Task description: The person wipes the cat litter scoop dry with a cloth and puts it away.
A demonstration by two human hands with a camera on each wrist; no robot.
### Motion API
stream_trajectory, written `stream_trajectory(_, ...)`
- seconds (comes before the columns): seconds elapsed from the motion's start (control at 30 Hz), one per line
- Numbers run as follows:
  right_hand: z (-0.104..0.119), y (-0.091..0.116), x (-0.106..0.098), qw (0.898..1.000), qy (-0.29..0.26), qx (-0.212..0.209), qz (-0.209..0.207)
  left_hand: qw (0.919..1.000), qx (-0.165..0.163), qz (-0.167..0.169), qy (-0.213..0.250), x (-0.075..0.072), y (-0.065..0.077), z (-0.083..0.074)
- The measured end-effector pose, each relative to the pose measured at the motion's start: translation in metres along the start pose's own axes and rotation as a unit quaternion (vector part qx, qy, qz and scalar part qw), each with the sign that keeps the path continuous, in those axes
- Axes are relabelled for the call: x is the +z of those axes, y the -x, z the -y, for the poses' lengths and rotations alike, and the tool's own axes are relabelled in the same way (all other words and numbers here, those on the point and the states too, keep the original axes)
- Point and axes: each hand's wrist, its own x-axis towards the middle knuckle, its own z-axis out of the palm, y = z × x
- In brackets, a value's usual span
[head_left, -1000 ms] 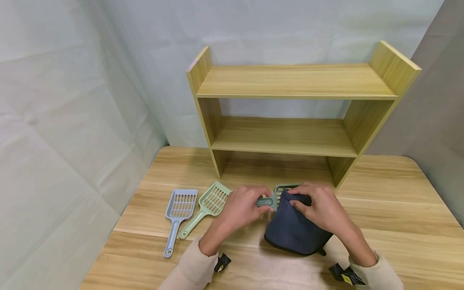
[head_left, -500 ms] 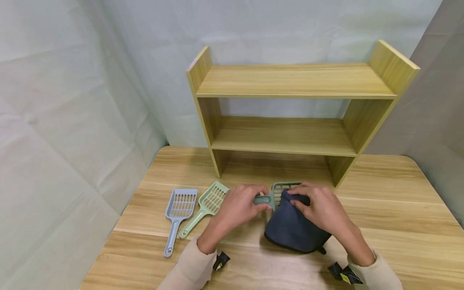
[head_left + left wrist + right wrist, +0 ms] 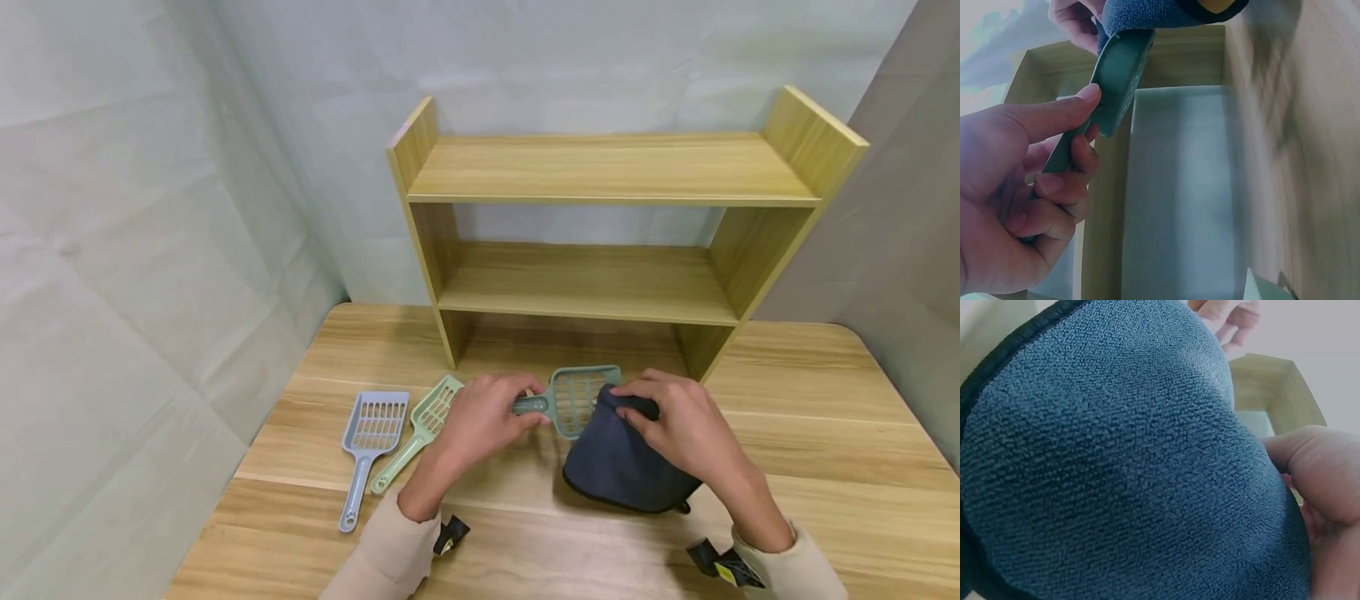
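My left hand (image 3: 480, 421) grips the handle of a dark green litter scoop (image 3: 573, 402), raised over the table with its slotted head pointing right. In the left wrist view the thumb presses the top of the green handle while the fingers curl below. A dark blue cloth (image 3: 626, 462) with black edging hangs from my right hand (image 3: 678, 425), pinched between thumb and fingers. The cloth lies against the right end of the scoop's head; its folds hide that end. The cloth's towelling texture fills most of the right wrist view.
To the left on the wooden table (image 3: 247, 542) lie a pale blue litter scoop (image 3: 357, 487) and a light green litter scoop (image 3: 423, 437), close together. A two-tier wooden shelf (image 3: 600, 283) stands behind the hands. Pale sheeting (image 3: 135, 250) hangs around the table.
The dark green scoop has moved a little left and up in my left hand, and more of its slotted head shows. The right hand has shifted slightly right with the cloth.
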Motion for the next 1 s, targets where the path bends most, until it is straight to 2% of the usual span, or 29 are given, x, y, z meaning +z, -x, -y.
stream_trajectory(0.37,0.007,-0.002,0.011,0.998,-0.042,-0.005,0.035,0.9994,0.021,0.003,-0.028,0.011,0.000,-0.011)
stream_trajectory(0.5,0.009,-0.002,0.013,0.998,-0.043,-0.003,0.040,0.9995,0.017,0.004,-0.028,0.015,0.001,-0.013)
stream_trajectory(0.73,0.009,-0.002,0.011,0.999,-0.023,0.007,0.037,0.9998,0.002,0.010,-0.017,0.011,0.001,-0.011)
stream_trajectory(1.0,0.004,0.000,0.001,1.000,0.006,0.002,0.006,1.0000,-0.003,-0.002,-0.004,0.003,0.000,-0.005)
